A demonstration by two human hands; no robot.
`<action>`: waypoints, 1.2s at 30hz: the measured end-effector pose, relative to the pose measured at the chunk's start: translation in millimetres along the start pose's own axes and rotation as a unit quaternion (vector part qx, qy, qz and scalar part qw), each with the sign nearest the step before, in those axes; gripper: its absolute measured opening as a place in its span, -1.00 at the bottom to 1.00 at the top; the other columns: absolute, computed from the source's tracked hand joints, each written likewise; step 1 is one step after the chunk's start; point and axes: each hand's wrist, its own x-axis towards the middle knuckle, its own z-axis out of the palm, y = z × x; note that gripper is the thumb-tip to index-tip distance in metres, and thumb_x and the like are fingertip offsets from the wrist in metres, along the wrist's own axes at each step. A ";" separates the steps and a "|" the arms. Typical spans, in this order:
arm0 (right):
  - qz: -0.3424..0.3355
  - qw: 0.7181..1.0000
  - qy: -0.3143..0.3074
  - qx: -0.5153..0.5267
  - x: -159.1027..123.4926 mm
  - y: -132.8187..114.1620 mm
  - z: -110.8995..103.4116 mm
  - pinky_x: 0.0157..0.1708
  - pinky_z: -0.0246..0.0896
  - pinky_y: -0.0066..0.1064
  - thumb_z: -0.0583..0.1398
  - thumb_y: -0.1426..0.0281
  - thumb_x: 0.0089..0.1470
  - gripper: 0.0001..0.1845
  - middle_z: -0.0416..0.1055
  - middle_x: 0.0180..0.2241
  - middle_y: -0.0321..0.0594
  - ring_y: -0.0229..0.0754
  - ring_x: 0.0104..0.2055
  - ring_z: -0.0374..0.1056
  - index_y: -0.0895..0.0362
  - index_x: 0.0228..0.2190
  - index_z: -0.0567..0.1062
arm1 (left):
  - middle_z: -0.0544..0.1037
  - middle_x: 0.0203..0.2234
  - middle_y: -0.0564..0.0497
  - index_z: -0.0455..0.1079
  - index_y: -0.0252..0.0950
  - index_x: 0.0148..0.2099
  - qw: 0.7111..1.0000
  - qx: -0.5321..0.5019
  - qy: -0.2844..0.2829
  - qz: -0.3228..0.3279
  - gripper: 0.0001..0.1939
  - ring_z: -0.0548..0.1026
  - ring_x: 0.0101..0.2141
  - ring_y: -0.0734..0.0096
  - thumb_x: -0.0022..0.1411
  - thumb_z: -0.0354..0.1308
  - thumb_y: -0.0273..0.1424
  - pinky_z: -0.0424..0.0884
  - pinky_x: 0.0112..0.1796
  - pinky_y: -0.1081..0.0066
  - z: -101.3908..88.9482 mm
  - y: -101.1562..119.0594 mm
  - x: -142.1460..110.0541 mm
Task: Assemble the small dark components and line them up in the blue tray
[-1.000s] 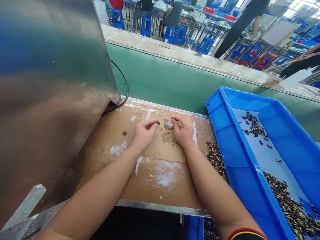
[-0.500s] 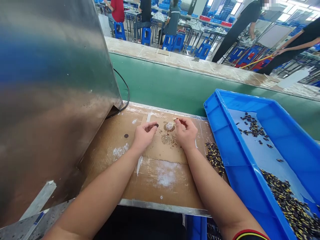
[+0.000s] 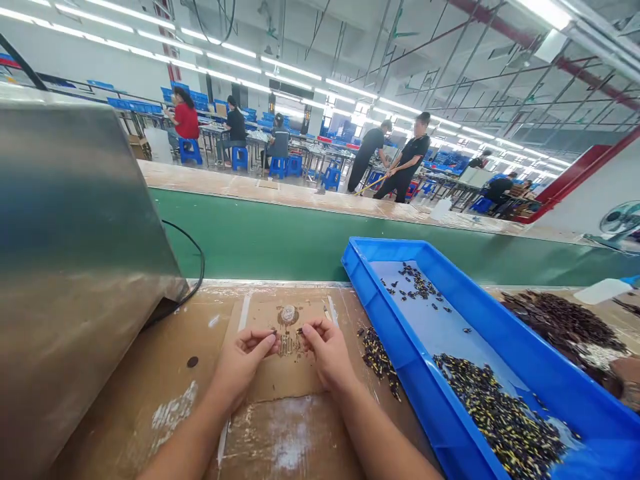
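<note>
My left hand (image 3: 244,361) and my right hand (image 3: 327,352) rest side by side on a taped cardboard sheet (image 3: 280,427), fingers curled in a pinch. Between the two sets of fingertips is a tiny dark part (image 3: 299,331), too small to name. Just beyond them a small round silvery fixture (image 3: 288,313) sits on the cardboard. A loose heap of small dark and yellow parts (image 3: 378,359) lies to the right of my right hand.
A blue tray (image 3: 380,313) with several small dark parts stands at right. A steel machine housing (image 3: 75,267) with a black cable (image 3: 197,267) fills the left. A green conveyor belt (image 3: 300,243) runs behind. People work at far tables.
The view has tilted up, showing the hall. Both hands have drawn back from the round fixture toward me and closed together over a tiny part.
</note>
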 end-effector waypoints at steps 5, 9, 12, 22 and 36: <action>0.015 0.999 -0.017 0.046 -8.9 16.1 2.2 -0.32 0.41 -0.39 0.44 0.03 0.08 -0.59 0.55 -0.41 -0.25 -0.25 -0.38 0.42 0.07 -0.19 0.70 | 0.73 -0.28 -0.17 0.67 -0.34 -0.25 0.999 -0.042 0.014 -0.005 -0.47 0.65 -0.32 0.39 -0.23 0.67 -0.14 0.60 -0.19 0.53 2.4 5.1 -5.9; -0.008 0.999 -0.027 0.027 -14.6 10.6 2.6 -0.24 0.50 -0.30 0.45 0.06 0.09 -0.61 0.65 -0.30 -0.18 -0.16 -0.32 0.50 0.02 -0.12 0.72 | 0.73 -0.29 -0.14 0.69 -0.31 -0.26 0.995 -0.093 0.033 -0.011 -0.47 0.66 -0.30 0.40 -0.28 0.69 -0.16 0.61 -0.19 0.55 6.9 7.2 -9.4; -0.042 0.999 -0.022 -0.012 -19.8 1.2 3.6 -0.27 0.52 -0.28 0.43 0.09 0.12 -0.65 0.66 -0.33 -0.17 -0.15 -0.36 0.51 0.01 -0.13 0.73 | 0.72 -0.32 -0.09 0.68 -0.30 -0.28 0.989 -0.138 0.050 -0.021 -0.47 0.65 -0.32 0.46 -0.33 0.71 -0.19 0.60 -0.21 0.60 12.7 11.0 -14.1; -0.150 0.984 -0.012 -0.093 -42.3 -12.2 8.0 -0.24 0.57 -0.29 0.40 0.27 0.19 -0.85 0.68 -0.25 -0.20 -0.14 -0.29 0.59 -0.03 -0.17 0.72 | 0.70 -0.35 -0.01 0.64 -0.32 -0.32 0.974 -0.210 0.022 -0.079 -0.54 0.64 -0.33 0.54 -0.28 0.71 -0.30 0.60 -0.23 0.63 25.6 13.3 -27.9; -0.257 0.957 -0.040 -0.128 -49.0 -12.2 12.2 -0.02 0.55 -0.17 0.35 0.47 0.25 -0.71 0.66 -0.10 -0.23 -0.10 -0.05 0.59 -0.13 -0.06 0.68 | 0.70 -0.34 -0.01 0.65 -0.25 -0.38 0.979 -0.198 0.000 -0.053 -0.67 0.59 -0.32 0.53 -0.19 0.67 -0.29 0.55 -0.21 0.55 26.3 14.0 -33.7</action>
